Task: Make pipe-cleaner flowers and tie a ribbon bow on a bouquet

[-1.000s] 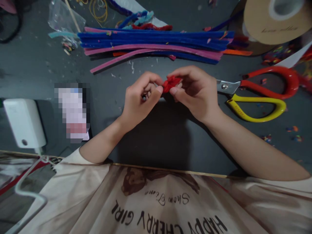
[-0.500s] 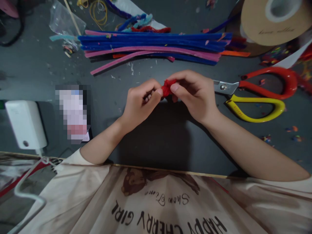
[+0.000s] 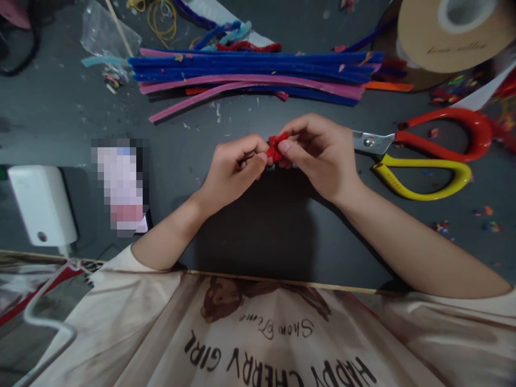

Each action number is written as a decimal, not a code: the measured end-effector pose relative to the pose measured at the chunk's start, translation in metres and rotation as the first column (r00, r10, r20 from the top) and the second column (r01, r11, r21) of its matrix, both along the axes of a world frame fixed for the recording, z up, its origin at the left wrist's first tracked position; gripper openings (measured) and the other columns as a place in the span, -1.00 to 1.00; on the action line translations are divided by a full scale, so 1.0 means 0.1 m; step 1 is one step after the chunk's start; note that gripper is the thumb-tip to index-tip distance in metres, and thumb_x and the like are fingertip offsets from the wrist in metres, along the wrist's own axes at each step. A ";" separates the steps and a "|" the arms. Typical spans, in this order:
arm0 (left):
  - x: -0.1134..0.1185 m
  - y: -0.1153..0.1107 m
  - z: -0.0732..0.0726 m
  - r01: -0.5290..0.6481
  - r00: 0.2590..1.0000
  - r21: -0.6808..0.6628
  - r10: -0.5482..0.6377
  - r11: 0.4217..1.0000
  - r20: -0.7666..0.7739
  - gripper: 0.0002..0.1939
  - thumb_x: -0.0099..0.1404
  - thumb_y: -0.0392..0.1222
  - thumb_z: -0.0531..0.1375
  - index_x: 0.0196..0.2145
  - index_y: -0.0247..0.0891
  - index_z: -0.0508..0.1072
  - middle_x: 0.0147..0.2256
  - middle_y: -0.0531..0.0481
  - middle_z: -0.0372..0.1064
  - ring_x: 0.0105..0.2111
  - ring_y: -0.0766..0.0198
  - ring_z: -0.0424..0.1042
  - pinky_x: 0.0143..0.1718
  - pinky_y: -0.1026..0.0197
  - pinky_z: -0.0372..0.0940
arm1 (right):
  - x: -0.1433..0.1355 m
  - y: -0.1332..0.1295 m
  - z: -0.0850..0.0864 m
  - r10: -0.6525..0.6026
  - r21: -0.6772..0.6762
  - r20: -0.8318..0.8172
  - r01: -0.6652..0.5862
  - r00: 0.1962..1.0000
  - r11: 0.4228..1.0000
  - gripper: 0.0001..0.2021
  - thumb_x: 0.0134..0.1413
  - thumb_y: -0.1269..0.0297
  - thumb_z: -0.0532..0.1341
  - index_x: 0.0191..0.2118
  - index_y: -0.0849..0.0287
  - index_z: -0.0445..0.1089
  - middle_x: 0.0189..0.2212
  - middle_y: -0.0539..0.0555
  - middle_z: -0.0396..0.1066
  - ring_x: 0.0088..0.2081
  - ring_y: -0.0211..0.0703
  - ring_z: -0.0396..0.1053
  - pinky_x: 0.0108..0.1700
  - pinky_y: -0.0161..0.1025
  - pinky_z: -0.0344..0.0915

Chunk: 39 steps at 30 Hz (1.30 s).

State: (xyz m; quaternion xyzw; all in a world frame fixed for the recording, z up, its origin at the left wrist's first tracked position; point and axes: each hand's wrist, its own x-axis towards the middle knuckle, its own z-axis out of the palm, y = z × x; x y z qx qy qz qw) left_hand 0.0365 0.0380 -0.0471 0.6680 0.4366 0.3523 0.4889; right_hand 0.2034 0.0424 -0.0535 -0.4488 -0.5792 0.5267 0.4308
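Observation:
A small red fuzzy piece (image 3: 276, 149) is held up between my two hands, above the dark table. My left hand (image 3: 237, 166) pinches its left side between thumb and fingers. On the right side, my right hand (image 3: 318, 153) grips it with the thumb pressed on its front and the fingers curled behind. The fingertips hide part of the piece. Blue and pink pipe cleaners (image 3: 250, 67) lie in a bundle beyond my hands. Scissors with red and yellow handles (image 3: 423, 164) rest to the right, their blades partly hidden behind my right hand.
On the left of the dark table (image 3: 250, 231) are a white power bank (image 3: 42, 204) with a cable and a blurred phone (image 3: 123, 185). A cardboard spool (image 3: 423, 37) stands at the back right. Coloured scraps lie at the right; a plastic bag (image 3: 107, 32) is at the back left.
The red piece has turned and shifted slightly between my fingers. My right thumb has moved a little left and now covers more of its middle. Both hands keep their hold.

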 end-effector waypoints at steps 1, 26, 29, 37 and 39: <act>0.00 0.00 0.00 0.004 1.000 -0.007 -0.004 1.000 0.009 -0.80 0.26 -0.22 0.04 -0.50 -0.24 0.34 -0.65 0.13 0.22 -0.69 0.52 0.12 -0.66 0.33 0.02 | 0.00 0.00 0.00 0.008 -0.004 -0.010 -0.008 1.000 1.000 -0.84 0.08 0.18 0.24 -0.37 0.16 0.33 -0.52 -0.09 0.34 -0.55 -0.46 0.29 -0.51 -0.44 0.25; 0.03 0.01 0.00 -0.075 0.997 0.003 0.074 0.997 0.015 -0.79 0.33 -0.21 0.03 -0.41 -0.25 0.40 -0.61 0.15 0.24 -0.66 0.54 0.18 -0.60 0.39 0.11 | 0.01 0.02 -0.03 -0.010 0.049 -0.079 0.014 0.997 0.999 -0.71 0.03 0.01 0.24 -0.21 0.08 0.33 -0.40 -0.07 0.41 -0.46 -0.43 0.37 -0.46 -0.44 0.33; 0.03 0.01 0.00 -0.009 0.999 0.041 0.011 0.999 -0.046 -0.76 0.33 -0.12 0.05 -0.43 -0.24 0.38 -0.61 0.14 0.24 -0.66 0.54 0.17 -0.59 0.37 0.10 | 0.02 0.03 -0.03 -0.012 0.048 -0.043 0.014 0.999 0.999 -0.74 0.04 0.02 0.24 -0.23 0.08 0.34 -0.47 -0.09 0.37 -0.51 -0.45 0.33 -0.47 -0.43 0.31; 0.03 -0.01 -0.01 -0.109 0.994 0.067 0.108 0.992 0.020 -0.67 0.36 -0.02 -0.01 -0.49 -0.22 0.29 -0.62 0.15 0.20 -0.65 0.53 0.19 -0.57 0.36 0.13 | 0.03 0.00 -0.01 0.003 0.049 -0.021 -0.002 1.000 0.999 -0.79 0.07 0.11 0.24 -0.29 0.14 0.37 -0.50 -0.09 0.36 -0.55 -0.47 0.27 -0.52 -0.42 0.22; 0.03 -0.01 -0.01 -0.099 0.995 0.072 0.098 0.992 0.013 -0.67 0.37 -0.04 -0.01 -0.50 -0.22 0.28 -0.61 0.14 0.20 -0.64 0.53 0.19 -0.56 0.36 0.13 | 0.03 0.00 -0.02 0.029 0.038 -0.045 -0.027 0.999 0.999 -0.81 0.07 0.14 0.25 -0.30 0.15 0.37 -0.50 -0.09 0.35 -0.55 -0.47 0.27 -0.52 -0.42 0.21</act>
